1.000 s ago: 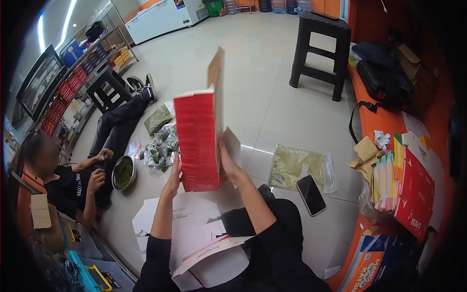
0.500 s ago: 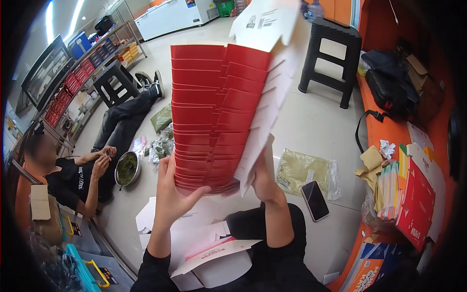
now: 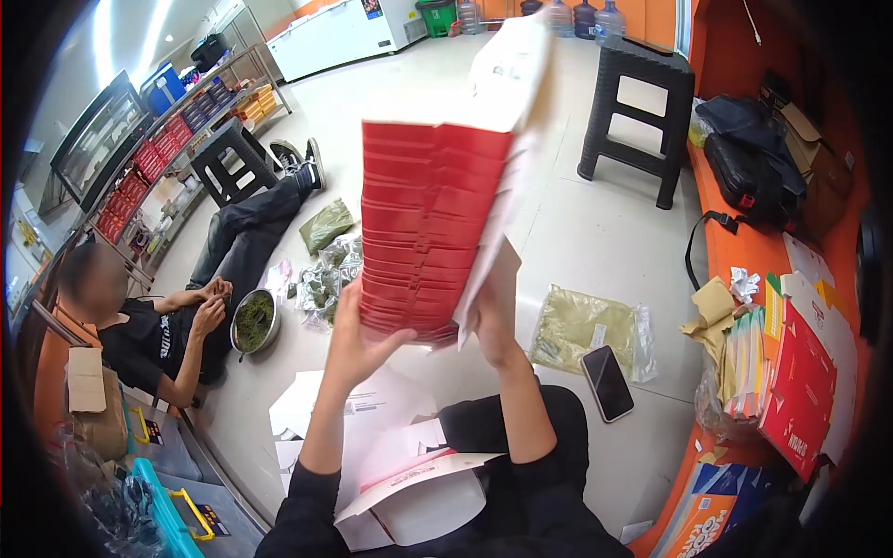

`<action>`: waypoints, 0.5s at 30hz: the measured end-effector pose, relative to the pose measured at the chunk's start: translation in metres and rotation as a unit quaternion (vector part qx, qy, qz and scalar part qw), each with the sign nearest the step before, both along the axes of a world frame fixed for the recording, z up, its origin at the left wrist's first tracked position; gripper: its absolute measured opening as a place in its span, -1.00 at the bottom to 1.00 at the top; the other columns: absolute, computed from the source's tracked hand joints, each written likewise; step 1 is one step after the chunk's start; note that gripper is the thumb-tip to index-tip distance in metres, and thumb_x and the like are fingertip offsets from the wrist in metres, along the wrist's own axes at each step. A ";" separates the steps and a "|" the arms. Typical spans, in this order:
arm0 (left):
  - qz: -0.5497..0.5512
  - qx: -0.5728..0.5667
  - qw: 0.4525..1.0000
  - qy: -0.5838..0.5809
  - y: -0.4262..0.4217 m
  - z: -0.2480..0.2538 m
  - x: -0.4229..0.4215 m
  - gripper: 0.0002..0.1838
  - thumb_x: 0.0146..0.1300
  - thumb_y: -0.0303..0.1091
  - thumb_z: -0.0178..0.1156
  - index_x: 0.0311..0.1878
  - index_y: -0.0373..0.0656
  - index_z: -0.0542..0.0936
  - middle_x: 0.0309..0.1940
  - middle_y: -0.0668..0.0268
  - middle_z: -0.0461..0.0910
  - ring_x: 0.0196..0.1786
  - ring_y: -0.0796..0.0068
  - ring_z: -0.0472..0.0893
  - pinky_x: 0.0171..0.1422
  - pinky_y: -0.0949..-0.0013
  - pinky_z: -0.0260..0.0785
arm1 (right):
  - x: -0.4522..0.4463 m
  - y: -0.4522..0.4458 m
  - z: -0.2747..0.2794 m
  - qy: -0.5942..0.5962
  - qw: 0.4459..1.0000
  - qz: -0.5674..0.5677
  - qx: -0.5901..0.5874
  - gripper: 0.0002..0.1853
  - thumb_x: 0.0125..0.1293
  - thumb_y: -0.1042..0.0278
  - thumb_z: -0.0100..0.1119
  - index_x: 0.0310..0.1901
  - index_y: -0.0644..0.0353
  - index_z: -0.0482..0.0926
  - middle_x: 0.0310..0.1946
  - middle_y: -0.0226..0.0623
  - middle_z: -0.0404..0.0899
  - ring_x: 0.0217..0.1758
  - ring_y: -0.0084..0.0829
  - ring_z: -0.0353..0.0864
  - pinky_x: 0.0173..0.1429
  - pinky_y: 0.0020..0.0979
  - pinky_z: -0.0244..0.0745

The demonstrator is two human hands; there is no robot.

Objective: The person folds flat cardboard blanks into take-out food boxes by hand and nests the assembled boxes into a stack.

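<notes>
A thick stack of flat, unfolded red-and-white cardboard boxes (image 3: 430, 219) is held up in front of me, its red flaps overlapping in steps. My left hand (image 3: 361, 337) grips the lower left corner, thumb across the near edge. My right hand (image 3: 495, 327) is closed on the lower right side, its fingers partly hidden behind a white panel. The white upper end of the stack is blurred. In my lap lies a partly folded white box (image 3: 428, 510) with a printed flap. More flat white cardboard (image 3: 395, 395) lies beneath my forearms.
A person (image 3: 139, 339) sits at the left, both hands raised beside a metal bowl (image 3: 253, 324) of green leaves. Green-filled bags (image 3: 327, 225), a flat clear bag (image 3: 581, 330) and a phone (image 3: 606, 383) lie on the floor. A black stool (image 3: 642, 112) stands ahead right.
The stack has come down a little at its top, and its stepped red edges sit closer together. Both hands keep their hold and appear slightly higher. The view has shifted slightly.
</notes>
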State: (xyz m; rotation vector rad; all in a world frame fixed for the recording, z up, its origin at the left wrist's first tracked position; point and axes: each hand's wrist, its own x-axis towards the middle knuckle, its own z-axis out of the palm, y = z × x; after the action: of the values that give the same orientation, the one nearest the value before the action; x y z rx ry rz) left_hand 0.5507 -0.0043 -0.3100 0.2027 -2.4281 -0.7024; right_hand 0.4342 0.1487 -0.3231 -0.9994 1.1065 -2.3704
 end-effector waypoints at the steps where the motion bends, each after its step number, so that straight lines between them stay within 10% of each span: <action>1: -0.019 0.072 0.997 0.001 -0.003 -0.014 -0.007 -0.18 -0.16 -0.34 0.45 0.20 -0.32 0.28 0.06 0.09 0.39 0.10 0.24 0.43 0.18 0.26 0.30 | -0.009 -0.011 -0.019 -0.035 0.996 0.056 0.056 -0.23 0.37 -0.25 -0.36 0.36 0.24 -0.09 0.31 -0.18 0.08 0.35 -0.36 0.10 0.36 -0.38 0.04; 7: -0.026 0.255 0.964 -0.068 -0.047 -0.134 -0.032 -0.29 -0.15 -0.43 0.45 0.12 -0.31 0.35 -0.03 0.15 0.52 0.02 0.37 0.53 0.14 0.33 0.36 | -0.017 -0.057 -0.100 -0.045 0.964 -0.039 0.260 0.14 0.17 -0.46 -0.19 0.35 0.45 -0.38 0.41 0.10 -0.31 0.50 -0.13 -0.37 0.48 -0.31 -0.40; 15: -0.070 0.326 0.936 -0.116 -0.071 -0.155 -0.023 0.00 -0.11 -0.28 0.47 0.33 -0.23 0.04 0.16 0.08 0.36 0.17 0.30 0.43 0.22 0.27 0.34 | -0.009 -0.077 -0.139 -0.026 0.935 0.010 0.353 0.14 0.17 -0.48 -0.23 0.34 0.47 -0.40 0.41 0.12 -0.44 0.50 -0.12 -0.47 0.48 -0.31 -0.45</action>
State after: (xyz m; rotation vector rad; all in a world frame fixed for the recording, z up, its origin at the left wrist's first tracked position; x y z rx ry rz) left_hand 0.5282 -0.0754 -0.4646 0.3926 -2.3498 -1.6200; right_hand 0.4255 0.0713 -0.4622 -0.6663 1.7255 -1.7258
